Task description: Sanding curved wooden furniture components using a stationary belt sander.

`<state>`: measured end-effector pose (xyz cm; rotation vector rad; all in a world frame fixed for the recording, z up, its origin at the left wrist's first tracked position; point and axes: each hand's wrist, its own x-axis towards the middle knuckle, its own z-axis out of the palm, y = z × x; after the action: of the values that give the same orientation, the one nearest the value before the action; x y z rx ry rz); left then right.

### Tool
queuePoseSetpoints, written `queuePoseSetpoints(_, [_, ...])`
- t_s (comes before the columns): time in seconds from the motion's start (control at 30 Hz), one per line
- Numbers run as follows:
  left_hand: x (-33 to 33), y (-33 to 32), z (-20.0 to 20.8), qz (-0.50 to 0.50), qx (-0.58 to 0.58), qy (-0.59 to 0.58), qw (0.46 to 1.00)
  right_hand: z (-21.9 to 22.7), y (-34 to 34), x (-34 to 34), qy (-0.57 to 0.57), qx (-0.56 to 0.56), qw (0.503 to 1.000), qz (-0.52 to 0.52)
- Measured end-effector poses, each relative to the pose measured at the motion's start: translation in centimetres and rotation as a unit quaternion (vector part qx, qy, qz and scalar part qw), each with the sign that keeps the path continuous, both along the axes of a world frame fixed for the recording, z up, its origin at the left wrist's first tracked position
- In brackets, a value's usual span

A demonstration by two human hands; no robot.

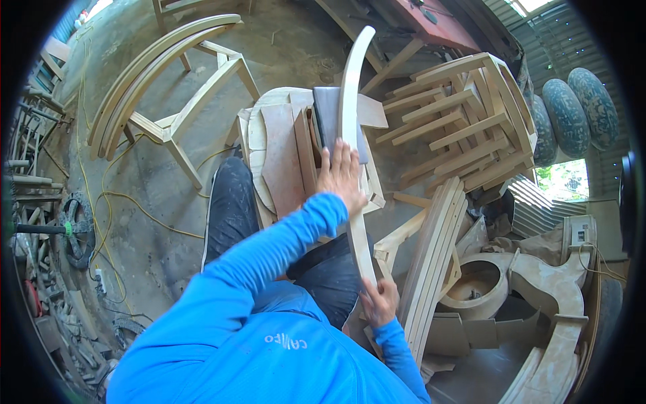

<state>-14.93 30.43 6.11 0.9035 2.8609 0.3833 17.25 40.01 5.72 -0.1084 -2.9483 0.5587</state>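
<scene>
A long, curved pale wooden piece point(349, 101) stands out away from my body, running over a dark grey flat board point(324, 113). My left hand point(342, 178) lies flat on the middle of the wooden piece, fingers stretched out. At the piece's near end, my right hand point(381, 301) is closed around it. Under the grey board is a low work stand with a wooden panel point(286, 151) and a rounded pale edge, between my knees.
Curved rails and a wooden frame point(208, 91) stand at the left. Stacked wooden frames point(464, 121) fill the far right, near tyre-like rings point(592, 108). Long wooden strips point(431, 262) lean beside my right hand, with a round metal housing point(474, 286) beyond. A yellow cord point(151, 215) crosses the floor.
</scene>
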Motion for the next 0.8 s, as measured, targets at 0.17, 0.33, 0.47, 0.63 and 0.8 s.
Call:
queuePoseSetpoints(0.17, [2.9,0.2,-1.2,-0.005,0.052,0.002,0.999,0.1,-0.4,2.5,0.02,0.026,0.999,-0.002])
queuePoseSetpoints(0.33, [-6.1,1.2,-2.2,0.016,0.065,0.015,0.998,-0.2,-0.3,-6.6,0.059,0.041,0.997,0.005])
queuePoseSetpoints(0.47, [-15.4,1.7,-1.3,0.023,0.078,0.034,0.996,-0.4,0.2,-15.9,0.103,0.072,0.992,-0.001])
queuePoseSetpoints(0.63, [-26.8,2.3,-2.0,0.051,0.075,0.049,0.995,-0.4,-0.6,-27.2,0.103,0.089,0.991,-0.014])
queuePoseSetpoints(0.8, [-35.3,2.2,0.2,0.074,0.139,-0.046,0.986,-0.7,0.0,-36.3,0.131,0.133,0.982,-0.008])
